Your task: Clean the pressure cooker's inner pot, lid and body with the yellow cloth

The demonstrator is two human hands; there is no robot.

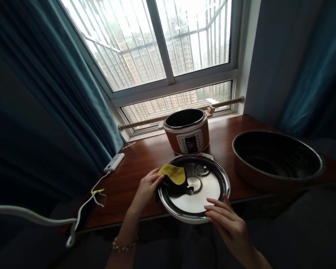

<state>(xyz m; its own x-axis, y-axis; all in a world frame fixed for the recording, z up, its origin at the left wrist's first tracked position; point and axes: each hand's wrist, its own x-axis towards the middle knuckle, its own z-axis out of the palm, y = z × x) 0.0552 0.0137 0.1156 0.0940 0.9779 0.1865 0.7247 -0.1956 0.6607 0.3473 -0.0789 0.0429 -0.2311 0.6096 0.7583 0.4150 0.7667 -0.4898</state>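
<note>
A round metal cooker lid (201, 188) lies upside down at the front edge of the wooden table (134, 175). My left hand (149, 185) is closed on a yellow and dark cloth (176, 176) that rests on the lid's left part. My right hand (226, 220) lies at the lid's near right rim, fingers stretched out and touching it. Behind the lid stands the brown electric cooker body (188, 131), open on top, its control panel facing me.
A large dark inner pot (277, 158) sits on the table at the right. A white power bank (114, 162) with a white cable (84, 209) lies at the left. Teal curtains hang on both sides of the window.
</note>
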